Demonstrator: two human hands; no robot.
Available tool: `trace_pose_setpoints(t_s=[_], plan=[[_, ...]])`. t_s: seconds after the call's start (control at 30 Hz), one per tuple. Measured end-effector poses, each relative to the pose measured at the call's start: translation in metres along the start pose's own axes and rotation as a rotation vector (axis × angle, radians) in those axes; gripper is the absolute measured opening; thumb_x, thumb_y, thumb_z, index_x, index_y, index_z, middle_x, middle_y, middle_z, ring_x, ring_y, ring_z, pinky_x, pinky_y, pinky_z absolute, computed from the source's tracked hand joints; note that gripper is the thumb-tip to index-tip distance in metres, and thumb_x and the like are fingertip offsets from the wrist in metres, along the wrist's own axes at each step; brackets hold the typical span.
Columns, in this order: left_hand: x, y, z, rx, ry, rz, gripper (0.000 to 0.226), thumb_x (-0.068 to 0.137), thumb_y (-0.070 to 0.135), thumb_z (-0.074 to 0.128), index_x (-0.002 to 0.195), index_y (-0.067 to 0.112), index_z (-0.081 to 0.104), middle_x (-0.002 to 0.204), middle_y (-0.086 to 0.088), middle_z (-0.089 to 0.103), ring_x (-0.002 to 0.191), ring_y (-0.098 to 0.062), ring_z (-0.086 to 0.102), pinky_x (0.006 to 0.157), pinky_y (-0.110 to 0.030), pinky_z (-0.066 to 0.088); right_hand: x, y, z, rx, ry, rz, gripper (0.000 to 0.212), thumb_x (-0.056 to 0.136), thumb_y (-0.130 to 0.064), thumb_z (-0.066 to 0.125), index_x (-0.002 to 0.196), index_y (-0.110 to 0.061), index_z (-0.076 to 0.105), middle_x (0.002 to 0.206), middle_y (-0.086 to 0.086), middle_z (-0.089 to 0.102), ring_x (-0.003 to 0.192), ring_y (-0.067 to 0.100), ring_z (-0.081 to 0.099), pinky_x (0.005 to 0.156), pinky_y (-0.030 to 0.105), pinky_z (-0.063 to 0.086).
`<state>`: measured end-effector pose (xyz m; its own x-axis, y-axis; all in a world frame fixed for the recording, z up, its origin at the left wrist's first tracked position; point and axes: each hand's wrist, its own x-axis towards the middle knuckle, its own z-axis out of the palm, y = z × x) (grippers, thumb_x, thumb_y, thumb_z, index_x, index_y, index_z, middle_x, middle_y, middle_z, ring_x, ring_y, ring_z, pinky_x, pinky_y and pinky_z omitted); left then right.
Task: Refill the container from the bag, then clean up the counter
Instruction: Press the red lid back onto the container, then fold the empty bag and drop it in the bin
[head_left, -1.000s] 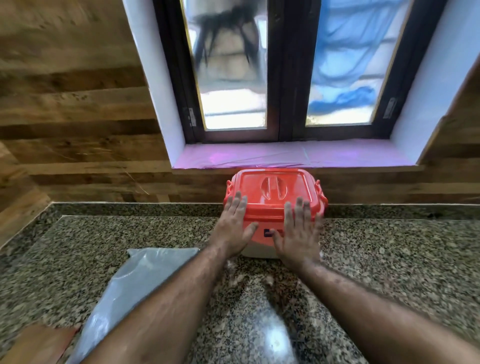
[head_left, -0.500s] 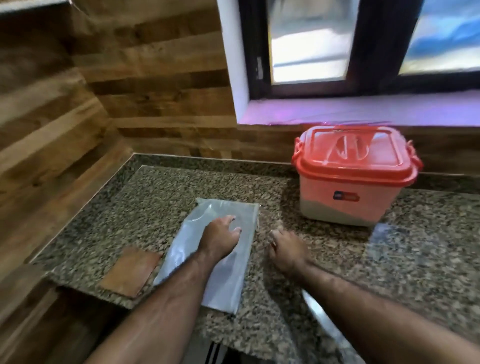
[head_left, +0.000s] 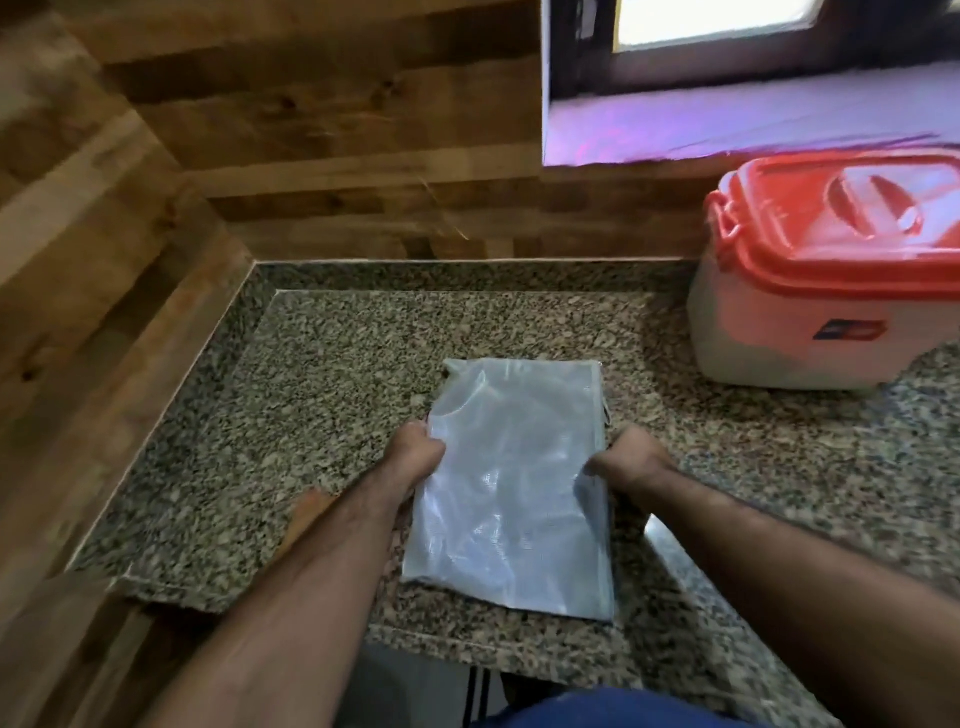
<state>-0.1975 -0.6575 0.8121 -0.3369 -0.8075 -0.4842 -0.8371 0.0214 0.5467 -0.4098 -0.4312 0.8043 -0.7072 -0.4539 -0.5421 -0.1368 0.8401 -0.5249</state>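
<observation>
Bag: flat grey translucent plastic bag (head_left: 511, 483), centre frame, near the front edge of the speckled granite counter (head_left: 332, 364).
Left hand (head_left: 415, 457): now grips the bag's left edge; 0.5 s ago it lay on top.
Right hand (head_left: 631, 460): moved off the counter, now pinches the right edge.
Container: white tub with closed red lid (head_left: 831, 270), right edge of frame, released.
Read: refill looks done; cleanup starting.

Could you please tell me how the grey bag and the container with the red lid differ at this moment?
The grey bag lies flat and limp on the counter; the container stands upright and rigid. The bag is gripped at its sides by the left hand and right hand; the container is untouched. The bag is translucent grey; the container is pale with a red lid, which is on. Both rest on the same granite counter.
</observation>
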Motion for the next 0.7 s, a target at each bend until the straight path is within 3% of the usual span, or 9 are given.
trace_pose_setpoints(t_s=[0.1, 0.2, 0.27, 0.4, 0.57, 0.63, 0.7], plan=[[0.007, -0.01, -0.004, -0.161, -0.061, 0.022, 0.023, 0.088, -0.003, 0.065, 0.08, 0.017, 0.073, 0.091, -0.014, 0.08, 0.086, -0.033, 0.079, 0.077, -0.04, 0.065, 0.004, -0.003, 0.003, 0.085, 0.027, 0.038, 0.013, 0.068, -0.012, 0.076, 0.076, -0.002, 0.073, 0.075, 0.015, 0.075, 0.069, 0.03, 0.075, 0.055, 0.039, 0.06], [0.015, -0.019, -0.009, -0.28, -0.146, 0.001, 0.024, 0.089, -0.009, 0.066, 0.088, 0.012, 0.077, 0.09, -0.013, 0.082, 0.084, -0.032, 0.08, 0.073, -0.037, 0.065, 0.007, -0.001, 0.0, 0.186, -0.013, 0.051, 0.003, 0.075, -0.003, 0.075, 0.074, -0.005, 0.074, 0.072, 0.01, 0.074, 0.065, 0.025, 0.072, 0.049, 0.028, 0.054], [0.024, -0.025, -0.015, -0.33, -0.195, -0.008, 0.019, 0.089, -0.006, 0.068, 0.097, 0.007, 0.08, 0.091, -0.013, 0.084, 0.088, -0.032, 0.081, 0.074, -0.038, 0.067, 0.011, 0.001, -0.003, 0.232, -0.054, 0.05, 0.017, 0.078, 0.0, 0.075, 0.068, -0.013, 0.07, 0.07, 0.006, 0.07, 0.062, 0.021, 0.067, 0.051, 0.025, 0.052], [0.038, -0.033, -0.026, -0.361, -0.29, 0.006, 0.027, 0.09, -0.011, 0.073, 0.107, 0.008, 0.081, 0.101, -0.01, 0.086, 0.094, -0.028, 0.083, 0.084, -0.041, 0.068, 0.014, 0.008, -0.012, 0.289, -0.12, 0.011, 0.028, 0.076, 0.008, 0.078, 0.066, -0.017, 0.071, 0.076, 0.006, 0.075, 0.07, 0.021, 0.072, 0.067, 0.038, 0.063], [0.044, -0.046, -0.029, -0.332, -0.228, 0.118, 0.03, 0.083, -0.02, 0.078, 0.089, 0.01, 0.079, 0.09, -0.015, 0.082, 0.081, -0.032, 0.078, 0.069, -0.039, 0.064, 0.008, 0.012, -0.017, 0.319, -0.084, -0.13, 0.018, 0.079, 0.011, 0.084, 0.087, -0.005, 0.078, 0.091, 0.014, 0.082, 0.081, 0.025, 0.077, 0.075, 0.038, 0.067], [0.042, -0.05, -0.028, -0.308, -0.173, 0.198, 0.033, 0.078, -0.019, 0.084, 0.083, 0.013, 0.081, 0.086, -0.011, 0.082, 0.08, -0.029, 0.077, 0.071, -0.042, 0.065, 0.005, 0.019, -0.014, 0.321, -0.077, -0.205, 0.019, 0.081, 0.011, 0.083, 0.092, -0.005, 0.081, 0.097, 0.016, 0.082, 0.089, 0.03, 0.078, 0.084, 0.046, 0.067], [0.038, -0.052, -0.027, -0.332, -0.152, 0.256, 0.036, 0.076, -0.019, 0.086, 0.082, 0.017, 0.084, 0.082, -0.003, 0.084, 0.077, -0.025, 0.079, 0.065, -0.037, 0.067, 0.001, 0.024, -0.012, 0.293, -0.073, -0.236, 0.022, 0.083, 0.009, 0.083, 0.093, -0.01, 0.084, 0.097, 0.008, 0.083, 0.091, 0.023, 0.079, 0.086, 0.043, 0.067]])
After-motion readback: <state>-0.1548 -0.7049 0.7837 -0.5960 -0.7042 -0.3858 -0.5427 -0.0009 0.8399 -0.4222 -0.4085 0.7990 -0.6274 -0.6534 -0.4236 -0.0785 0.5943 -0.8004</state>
